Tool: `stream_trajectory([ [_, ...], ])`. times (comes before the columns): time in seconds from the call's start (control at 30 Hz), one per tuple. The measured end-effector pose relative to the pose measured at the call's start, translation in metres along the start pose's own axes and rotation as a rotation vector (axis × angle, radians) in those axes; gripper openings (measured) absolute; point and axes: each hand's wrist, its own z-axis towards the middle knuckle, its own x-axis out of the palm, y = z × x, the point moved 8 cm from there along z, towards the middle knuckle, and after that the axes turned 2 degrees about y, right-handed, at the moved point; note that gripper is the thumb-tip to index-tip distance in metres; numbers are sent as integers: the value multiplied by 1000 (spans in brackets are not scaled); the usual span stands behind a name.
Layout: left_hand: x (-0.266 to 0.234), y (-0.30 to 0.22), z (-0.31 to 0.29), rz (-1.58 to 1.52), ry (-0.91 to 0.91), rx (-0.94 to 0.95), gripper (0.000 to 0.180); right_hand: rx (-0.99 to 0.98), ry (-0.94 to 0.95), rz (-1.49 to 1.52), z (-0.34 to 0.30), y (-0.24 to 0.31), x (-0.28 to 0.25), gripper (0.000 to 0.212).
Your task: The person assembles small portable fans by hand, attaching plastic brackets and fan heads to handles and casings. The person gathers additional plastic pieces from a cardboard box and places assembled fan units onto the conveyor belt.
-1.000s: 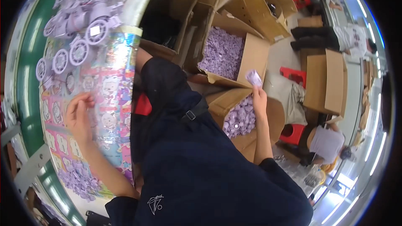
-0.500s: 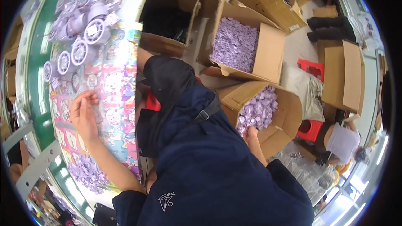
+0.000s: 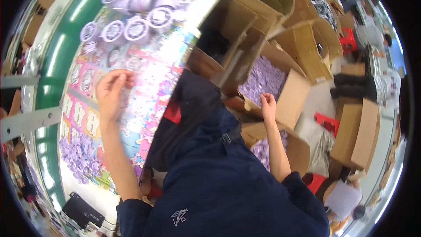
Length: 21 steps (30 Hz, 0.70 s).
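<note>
My left hand is over the colourful printed sheet on the table, fingers bent in towards the thumb. Anything between those fingertips is too small to make out. My right hand is raised at the near edge of a carton full of small purple parts, its fingertips pinched together. What they hold, if anything, does not show. Beyond my left hand, several round purple housings with spoked faces stand in a row before a larger pile. A heap of small purple pieces lies at the sheet's near end.
A second carton with purple parts sits below my right forearm. More open cartons stand further off. Red stools and a pale sack are at the right. A black flat object lies at the table's near end. People work further right.
My right hand has left the parts in the lower carton and moved up and forward, beside the other carton. My left fingers have curled in more. The whole view has turned and shifted.
</note>
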Motion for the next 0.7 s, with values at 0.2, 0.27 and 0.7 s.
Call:
stream_trajectory([
  [0.2, 9, -7, -6, -19, 33, 26, 16, 75, 126, 77, 49, 77, 78, 61],
  [0.27, 10, -7, -7, -16, 24, 10, 16, 188, 285, 56, 69, 79, 101, 53],
  [0.7, 5, -33, -14, 721, -242, 271, 9, -11, 73, -244, 70, 66, 146, 66],
])
